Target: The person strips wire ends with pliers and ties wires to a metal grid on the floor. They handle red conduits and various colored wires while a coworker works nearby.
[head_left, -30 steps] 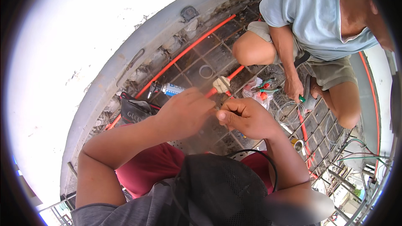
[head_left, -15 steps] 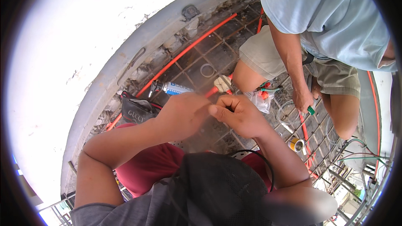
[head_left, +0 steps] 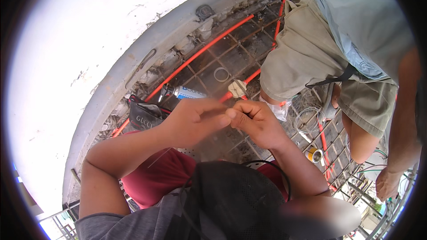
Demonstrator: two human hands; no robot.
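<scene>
My left hand (head_left: 193, 122) and my right hand (head_left: 259, 126) meet at the fingertips above the rebar grid. The right fingers are curled, thumb pressed against the index finger. Thumb and fingers of the left hand close together at the same spot, slightly blurred. Whatever sits between the fingertips is too small or hidden to make out. A thin pale strand (head_left: 159, 158) shows over my red-clothed leg, below the left forearm. Just beyond my hands lie a spray can (head_left: 189, 92) and an orange conduit with a cream-coloured wrapped piece (head_left: 237, 89) on it.
A co-worker (head_left: 329, 49) in a light blue shirt and khaki shorts is at the right. A black bag (head_left: 147, 115), a tape roll (head_left: 221, 74), a wire coil (head_left: 310, 120), a yellow can (head_left: 314, 154) and a long orange conduit (head_left: 204, 49) lie around. A curved ledge (head_left: 115, 75) bounds the left.
The co-worker has risen and shifted right, an arm now reaching down at the far right edge. My left thumb has extended toward the right fingertips; my hands stay nearly in place.
</scene>
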